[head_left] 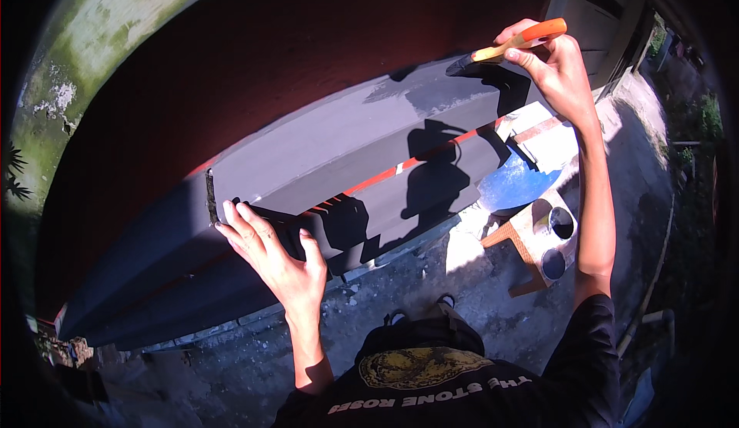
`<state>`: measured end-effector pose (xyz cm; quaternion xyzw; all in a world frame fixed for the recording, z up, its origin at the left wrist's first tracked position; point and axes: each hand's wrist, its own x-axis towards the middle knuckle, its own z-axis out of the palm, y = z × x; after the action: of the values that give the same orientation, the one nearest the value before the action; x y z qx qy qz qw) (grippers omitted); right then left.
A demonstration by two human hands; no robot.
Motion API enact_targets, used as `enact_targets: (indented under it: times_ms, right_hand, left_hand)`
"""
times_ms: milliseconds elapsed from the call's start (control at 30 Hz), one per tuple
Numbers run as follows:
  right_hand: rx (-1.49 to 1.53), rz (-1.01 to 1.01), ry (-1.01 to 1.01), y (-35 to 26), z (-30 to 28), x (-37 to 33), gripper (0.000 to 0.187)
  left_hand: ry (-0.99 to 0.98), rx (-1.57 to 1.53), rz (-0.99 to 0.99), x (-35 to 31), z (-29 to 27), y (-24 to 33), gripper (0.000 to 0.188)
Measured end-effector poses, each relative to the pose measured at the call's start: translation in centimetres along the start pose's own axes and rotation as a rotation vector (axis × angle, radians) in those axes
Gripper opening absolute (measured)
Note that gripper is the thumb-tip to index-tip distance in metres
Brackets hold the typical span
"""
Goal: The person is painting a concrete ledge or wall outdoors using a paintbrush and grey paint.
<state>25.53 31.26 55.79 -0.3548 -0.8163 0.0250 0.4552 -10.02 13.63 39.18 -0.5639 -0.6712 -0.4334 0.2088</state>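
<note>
My right hand [550, 70] is closed round a paintbrush [531, 34] with an orange and yellow handle. The brush's dark bristles touch the grey band [331, 128] of a wall, at the upper right. Around the bristles the grey is patchy, in lighter and darker tones. My left hand [281, 255] is open, its fingers spread towards the wall's lower grey part; whether the fingertips press on it I cannot tell. Just beyond those fingers runs a short dark upright slot [211, 195]. Both forearms are bare.
The wall is dark red [269, 51] above the grey, with a thin red line [377, 178] lower down. A brown stool [523, 235] at the right bears two dark round containers [560, 222]. Beside it are a blue rounded thing [516, 182] and white sheets [543, 139]. Concrete floor [369, 305] lies below.
</note>
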Motion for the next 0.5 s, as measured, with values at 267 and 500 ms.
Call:
enact_targets:
  times_ms: [267, 500]
  right_hand:
    - [-0.189, 0.037, 0.044, -3.6, 2.7, 1.0, 0.032]
    - [-0.17, 0.094, -0.266, -5.2, 2.9, 3.6, 0.026]
  left_hand:
    - [0.004, -0.016, -0.011, -0.1, 0.0, 0.0, 0.095]
    - [-0.018, -0.059, -0.005, 0.1, -0.4, 0.2, 0.095]
